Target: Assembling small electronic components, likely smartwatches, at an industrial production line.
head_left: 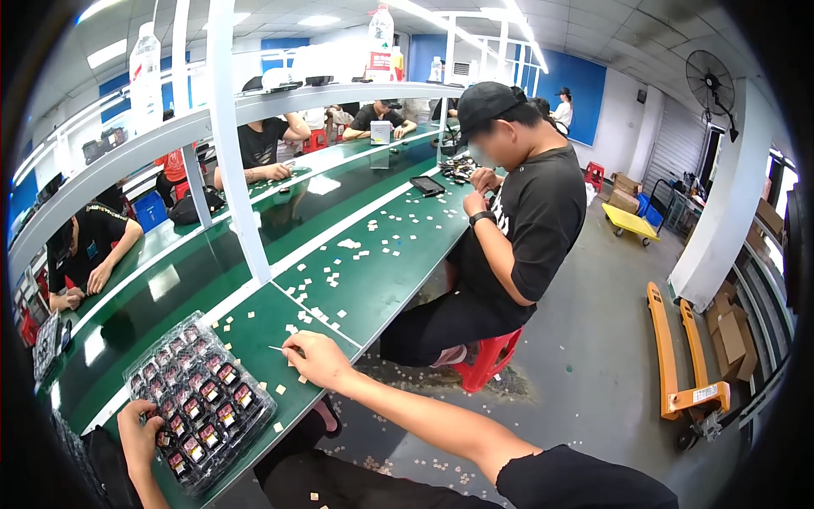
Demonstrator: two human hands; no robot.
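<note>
A clear plastic blister tray point(134, 383) lies on the green workbench in front of me, at the lower left. Rows of small black square devices with pink-and-white labelled faces point(209, 391) fill its pockets. My left hand point(138, 434) is at the tray's left edge, its fingers curled together over the end pockets; what they grip there is too small to make out. To the right of the tray, my right hand point(317, 360) hovers at the bench edge, pinching a thin whitish sliver point(275, 349) that points left. Its exact kind does not show.
Small pale square scraps point(332, 278) litter the green bench point(373, 293) and the floor. A white shelf post point(237, 153) rises beyond the tray. A seated co-worker point(534, 212) works at my right, beside a black tray point(426, 186). An orange pallet jack point(678, 365) stands farther right.
</note>
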